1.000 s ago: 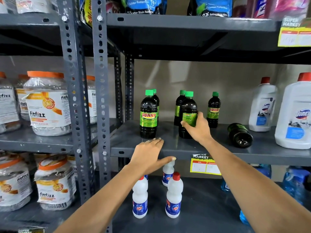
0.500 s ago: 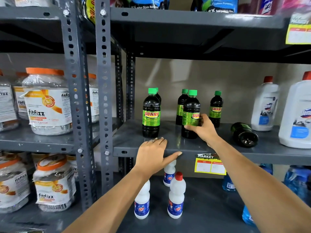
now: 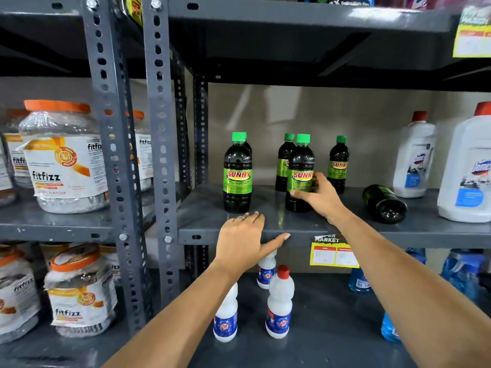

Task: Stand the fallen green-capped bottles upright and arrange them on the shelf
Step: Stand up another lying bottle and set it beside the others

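Several dark green-capped SUNNY bottles stand upright on the grey middle shelf [image 3: 265,231]. My right hand [image 3: 320,196] grips the front middle bottle [image 3: 300,166] around its lower body, label facing me. Another upright bottle [image 3: 237,173] stands to the left at the front, with one partly hidden behind it. Two more stand at the back [image 3: 284,160] [image 3: 338,166]. One bottle [image 3: 384,203] lies on its side to the right, base toward me. My left hand [image 3: 245,240] rests flat on the shelf's front edge, holding nothing.
Large white red-capped jugs [image 3: 414,158] [image 3: 467,171] stand right of the fallen bottle. Small white bottles [image 3: 280,306] and blue bottles [image 3: 462,274] sit on the shelf below. Orange-lidded fitfizz jars [image 3: 63,158] fill the left rack. A perforated upright post [image 3: 159,144] bounds the shelf's left side.
My right hand has turned the front middle bottle so its label faces front. The left hand stays on the shelf edge. The view has moved in closer.
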`<act>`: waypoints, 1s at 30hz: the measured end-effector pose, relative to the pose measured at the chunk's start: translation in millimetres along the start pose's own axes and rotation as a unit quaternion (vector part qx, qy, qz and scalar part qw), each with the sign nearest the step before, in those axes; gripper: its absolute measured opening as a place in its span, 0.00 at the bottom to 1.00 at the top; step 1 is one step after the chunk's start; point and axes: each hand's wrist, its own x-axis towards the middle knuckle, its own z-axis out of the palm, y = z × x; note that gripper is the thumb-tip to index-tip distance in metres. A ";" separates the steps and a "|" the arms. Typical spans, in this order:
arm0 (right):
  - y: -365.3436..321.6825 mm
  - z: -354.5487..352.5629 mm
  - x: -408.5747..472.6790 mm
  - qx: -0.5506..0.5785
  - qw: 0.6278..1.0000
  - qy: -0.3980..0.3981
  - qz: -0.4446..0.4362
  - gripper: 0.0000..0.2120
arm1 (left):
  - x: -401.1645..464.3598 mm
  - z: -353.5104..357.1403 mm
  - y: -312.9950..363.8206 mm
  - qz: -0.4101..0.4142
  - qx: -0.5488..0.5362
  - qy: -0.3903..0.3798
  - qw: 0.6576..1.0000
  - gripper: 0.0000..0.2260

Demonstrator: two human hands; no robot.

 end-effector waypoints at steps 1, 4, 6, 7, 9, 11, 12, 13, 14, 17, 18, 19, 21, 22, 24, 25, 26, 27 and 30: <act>-0.2 0.1 -1.0 -0.005 1.000 0.000 -0.005 0.36 | -0.2 0.0 0.1 0.000 -0.002 0.001 1.000 0.32; -0.9 1.0 -3.5 -0.015 1.000 -0.003 -0.016 0.35 | 0.2 0.3 0.2 0.000 -0.005 0.003 1.000 0.32; -1.2 1.8 -3.1 -0.016 1.000 -0.002 -0.018 0.34 | 0.8 0.5 -0.2 -0.002 -0.006 0.003 1.000 0.32; -1.0 1.4 -3.0 -0.015 1.000 -0.001 -0.020 0.34 | 0.9 0.4 0.1 -0.003 -0.005 0.003 1.000 0.32; -0.7 0.8 -3.3 -0.017 1.000 0.000 -0.021 0.36 | 0.3 -0.3 1.1 -0.007 -0.002 0.000 1.000 0.32; -0.9 1.2 -3.5 -0.025 0.999 0.002 -0.019 0.37 | -0.4 -1.5 1.7 -0.012 0.000 -0.007 1.000 0.33; -0.7 1.3 -3.4 -0.026 1.000 0.002 -0.017 0.37 | -0.5 -2.1 2.5 -0.014 0.001 -0.012 1.000 0.33; 0.0 1.2 -2.6 -0.025 1.000 0.002 -0.015 0.37 | -0.2 -2.4 2.9 -0.016 0.000 -0.017 1.000 0.33; 1.0 1.1 -1.5 -0.024 1.000 0.003 -0.014 0.37 | 0.2 -2.7 3.4 -0.018 -0.002 -0.021 1.000 0.33; 3.5 2.1 0.2 -0.023 1.000 0.003 -0.011 0.36 | -0.2 -3.5 2.7 -0.024 -0.011 -0.029 0.999 0.32; 3.3 1.4 0.3 -0.023 1.000 0.001 -0.007 0.36 | -0.2 -3.7 3.2 -0.024 -0.012 -0.033 0.999 0.32; 3.2 -0.2 -0.1 -0.023 1.000 -0.004 -0.002 0.36 | -0.3 -3.8 4.5 -0.023 -0.013 -0.038 0.999 0.32; -1.4 0.0 -3.5 -0.012 1.000 -0.005 -0.002 0.39 | -0.6 -4.6 4.0 -0.026 -0.012 -0.044 0.999 0.32; -5.2 -2.1 -6.2 -0.002 1.000 0.015 -0.013 0.41 | 0.8 -4.9 5.5 -0.033 -0.013 -0.047 0.998 0.32; -14.9 -7.9 -12.8 0.010 0.992 0.110 -0.067 0.38 | 3.6 -7.7 9.2 -0.058 -0.015 -0.058 0.997 0.33; -20.2 -15.4 -15.9 0.010 0.981 0.161 -0.103 0.35 | 6.4 -9.4 12.9 -0.074 -0.009 -0.066 0.995 0.34; -25.3 -23.3 -18.4 0.004 0.970 0.202 -0.133 0.30 | 8.6 -11.8 15.5 -0.084 0.001 -0.077 0.993 0.35; -28.6 -38.5 -18.0 -0.016 0.960 0.233 -0.154 0.26 | 13.0 -13.2 22.9 -0.085 0.008 -0.088 0.992 0.37; -34.2 -102.4 -5.9 -0.166 0.942 0.259 -0.131 0.18 | 25.6 -13.3 50.8 -0.037 -0.016 -0.112 0.993 0.39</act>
